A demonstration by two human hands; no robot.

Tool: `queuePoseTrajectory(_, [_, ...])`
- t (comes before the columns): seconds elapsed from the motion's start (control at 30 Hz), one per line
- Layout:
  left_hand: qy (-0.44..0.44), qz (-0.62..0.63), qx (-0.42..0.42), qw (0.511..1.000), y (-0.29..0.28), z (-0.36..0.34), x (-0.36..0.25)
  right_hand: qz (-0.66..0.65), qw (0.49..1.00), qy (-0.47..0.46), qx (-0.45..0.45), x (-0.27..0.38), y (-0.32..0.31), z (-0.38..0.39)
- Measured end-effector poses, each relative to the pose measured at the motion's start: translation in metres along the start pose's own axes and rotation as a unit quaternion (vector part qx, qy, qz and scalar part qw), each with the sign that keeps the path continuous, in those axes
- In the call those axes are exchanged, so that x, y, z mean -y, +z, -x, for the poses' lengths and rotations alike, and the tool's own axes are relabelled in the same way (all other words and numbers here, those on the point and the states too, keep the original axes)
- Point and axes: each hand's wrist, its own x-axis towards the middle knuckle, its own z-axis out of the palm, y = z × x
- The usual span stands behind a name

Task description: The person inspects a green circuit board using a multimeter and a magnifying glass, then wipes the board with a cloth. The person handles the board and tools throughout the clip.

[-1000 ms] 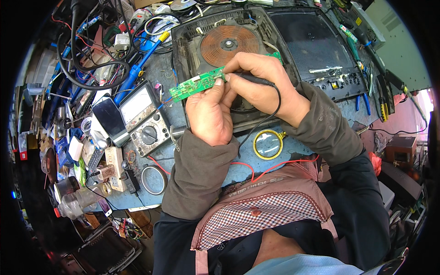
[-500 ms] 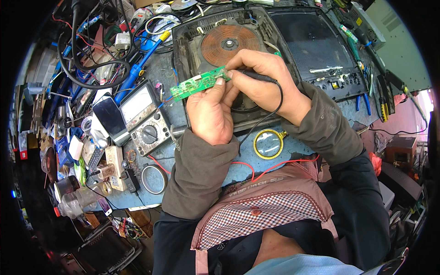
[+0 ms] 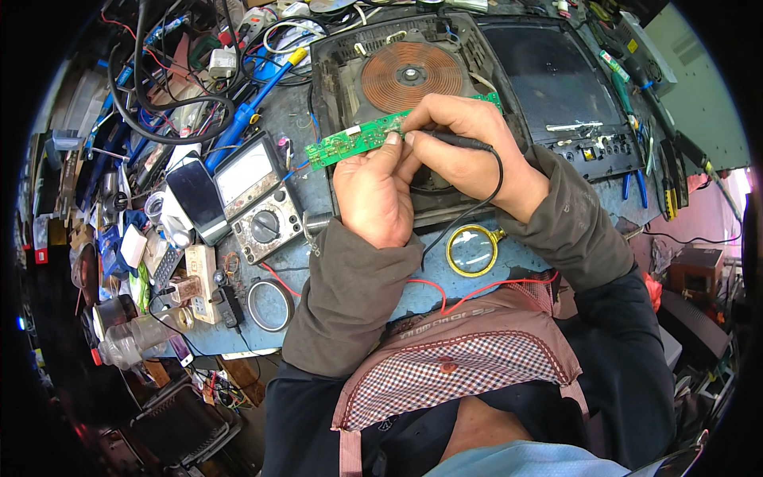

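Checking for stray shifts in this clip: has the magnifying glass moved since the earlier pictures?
No: judged against the table, the magnifying glass lies where it did; the whole view shifted slightly.

Green board, copper-coloured coil, checked apron, seemingly black probe

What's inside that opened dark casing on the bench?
The casing holds a flat round copper coil. The green circuit board, left hand and right hand cover parts of the nearer half; what's beneath can't be seen.
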Motion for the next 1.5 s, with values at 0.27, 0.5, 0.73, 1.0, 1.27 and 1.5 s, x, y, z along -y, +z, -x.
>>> queuePoseTrajectory(0.27, [0.0,0.013,0.002,1.0,0.002,0.0,-0.001,0.004,1.0,0.014,-0.006,0.0,-0.001,0.0])
queuePoseTrajectory(0.5, [-0.009,0.003,0.018,1.0,-0.001,0.0,-0.001,-0.013,1.0,0.005,0.005,0.001,0.001,-0.002])
queuePoseTrajectory(0.73, [-0.002,-0.007,0.019,1.0,0.001,0.002,-0.001,0.005,0.999,-0.032,0.01,-0.004,0.002,-0.003])
queuePoseTrajectory(1.0, [0.0,-0.017,0.012,1.0,0.003,0.003,-0.001,-0.003,0.999,-0.032,0.017,-0.011,0.006,-0.004])
queuePoseTrajectory(1.27, [0.006,-0.012,0.02,1.0,0.003,0.002,-0.001,0.019,0.998,-0.052,0.006,-0.009,0.008,-0.005])
queuePoseTrajectory(1.5, [0.006,-0.011,0.008,1.0,0.011,0.005,-0.003,0.005,0.999,-0.036,0.011,-0.012,0.007,-0.006])
